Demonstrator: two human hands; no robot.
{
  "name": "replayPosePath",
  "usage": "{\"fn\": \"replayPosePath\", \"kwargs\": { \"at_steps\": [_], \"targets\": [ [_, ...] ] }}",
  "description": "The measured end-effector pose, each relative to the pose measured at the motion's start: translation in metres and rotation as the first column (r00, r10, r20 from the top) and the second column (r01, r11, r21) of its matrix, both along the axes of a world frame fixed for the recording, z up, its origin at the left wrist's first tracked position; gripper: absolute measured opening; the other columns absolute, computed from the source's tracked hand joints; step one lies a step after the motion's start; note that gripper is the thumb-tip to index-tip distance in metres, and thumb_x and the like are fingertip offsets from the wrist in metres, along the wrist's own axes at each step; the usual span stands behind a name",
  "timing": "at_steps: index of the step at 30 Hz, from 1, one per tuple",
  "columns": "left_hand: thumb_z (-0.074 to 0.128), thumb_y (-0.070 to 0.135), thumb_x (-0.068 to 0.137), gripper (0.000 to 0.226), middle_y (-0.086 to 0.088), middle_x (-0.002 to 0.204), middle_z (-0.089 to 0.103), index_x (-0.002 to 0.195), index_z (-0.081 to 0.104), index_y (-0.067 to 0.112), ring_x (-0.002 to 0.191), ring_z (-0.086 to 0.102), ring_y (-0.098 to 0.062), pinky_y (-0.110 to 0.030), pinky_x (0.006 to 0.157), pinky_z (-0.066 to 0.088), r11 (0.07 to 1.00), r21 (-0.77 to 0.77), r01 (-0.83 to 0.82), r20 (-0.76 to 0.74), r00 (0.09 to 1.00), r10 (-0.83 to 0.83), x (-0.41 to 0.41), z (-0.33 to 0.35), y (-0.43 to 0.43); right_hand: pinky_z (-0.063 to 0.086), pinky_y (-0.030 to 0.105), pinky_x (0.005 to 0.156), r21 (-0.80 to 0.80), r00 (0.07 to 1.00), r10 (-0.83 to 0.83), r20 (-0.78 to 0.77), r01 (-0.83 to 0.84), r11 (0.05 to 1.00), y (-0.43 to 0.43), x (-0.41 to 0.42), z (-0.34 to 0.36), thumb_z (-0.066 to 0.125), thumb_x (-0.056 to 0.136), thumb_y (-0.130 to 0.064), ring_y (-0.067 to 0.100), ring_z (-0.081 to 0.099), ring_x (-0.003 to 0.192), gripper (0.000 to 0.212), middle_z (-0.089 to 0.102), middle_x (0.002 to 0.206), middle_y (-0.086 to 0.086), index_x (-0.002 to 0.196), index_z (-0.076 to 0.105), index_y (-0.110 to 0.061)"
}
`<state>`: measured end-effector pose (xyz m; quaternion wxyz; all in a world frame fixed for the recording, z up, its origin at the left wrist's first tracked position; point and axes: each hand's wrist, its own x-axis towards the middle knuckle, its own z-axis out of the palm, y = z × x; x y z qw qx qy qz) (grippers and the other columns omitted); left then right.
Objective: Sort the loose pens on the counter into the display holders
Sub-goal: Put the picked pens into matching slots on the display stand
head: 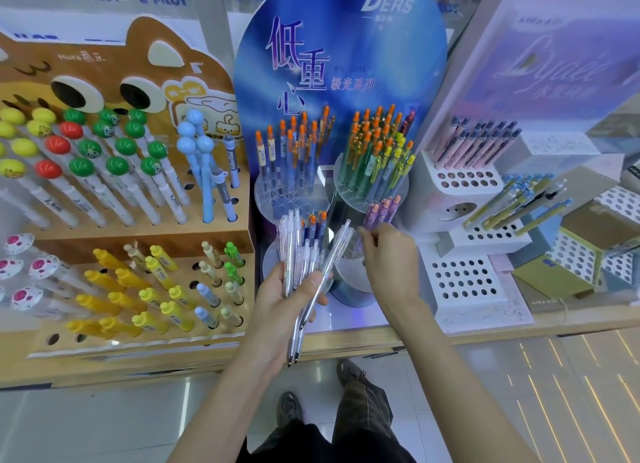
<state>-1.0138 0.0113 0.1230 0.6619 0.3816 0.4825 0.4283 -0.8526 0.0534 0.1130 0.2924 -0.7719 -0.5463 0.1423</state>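
My left hand [284, 300] grips a fanned bundle of clear-wrapped pens [304, 261], tips pointing down toward the counter edge. My right hand [391, 254] reaches over the front right clear round holder [349, 272] of the blue display stand; its fingertips pinch the top of one wrapped pen [346, 235] from the bundle. Purple pens [382, 211] stand just behind my right fingers. Orange-capped pens [298, 147] fill the back left holder, and green and yellow ones [377, 154] fill the back right holder.
A brown cartoon-faced stand [138, 92] with ball-topped and yellow pens sits left. White perforated holders [464, 279] and boxes with pink and yellow pens stand right. The wooden counter edge [346, 338] runs below; my feet are on the tiled floor.
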Motion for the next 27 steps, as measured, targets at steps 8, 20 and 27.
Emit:
{"fn": "replayPosePath", "kwargs": {
  "at_steps": [8, 20, 27],
  "targets": [
    [0.060, 0.014, 0.090, 0.015, 0.002, 0.085, 0.073, 0.104, 0.061, 0.019, 0.061, 0.060, -0.009, -0.020, 0.050, 0.045, 0.999, -0.047, 0.006, 0.013, 1.000, -0.006, 0.005, -0.003, -0.001, 0.052, 0.036, 0.058, -0.077, 0.905, -0.086, -0.417, 0.059, 0.995, -0.042, 0.005, 0.008, 0.054, 0.095, -0.021, 0.013, 0.062, 0.054, 0.020, 0.065, 0.065, 0.001, 0.082, 0.061, -0.009],
    [0.065, 0.029, 0.073, 0.031, 0.004, 0.070, 0.069, 0.100, 0.059, 0.015, 0.054, 0.058, -0.009, -0.019, 0.045, 0.042, 0.996, 0.024, 0.088, 0.026, 0.996, -0.089, 0.058, 0.005, -0.005, 0.043, 0.022, 0.046, -0.026, 0.539, 0.015, -0.842, -0.068, 0.997, -0.058, 0.039, 0.052, 0.064, 0.088, -0.010, 0.014, 0.053, 0.056, 0.012, 0.058, 0.066, 0.004, 0.083, 0.061, 0.000],
    [0.062, 0.014, 0.086, 0.013, 0.006, 0.069, 0.066, 0.099, 0.059, 0.016, 0.056, 0.061, -0.010, -0.018, 0.045, 0.041, 0.989, 0.070, 0.128, 0.000, 0.992, -0.129, 0.145, 0.006, -0.013, 0.046, 0.020, 0.051, 0.053, 0.480, 0.000, -0.877, 0.098, 0.994, -0.079, 0.124, 0.052, 0.056, 0.093, -0.004, 0.009, 0.059, 0.062, 0.010, 0.061, 0.065, -0.003, 0.084, 0.061, -0.006]
  ]
}}
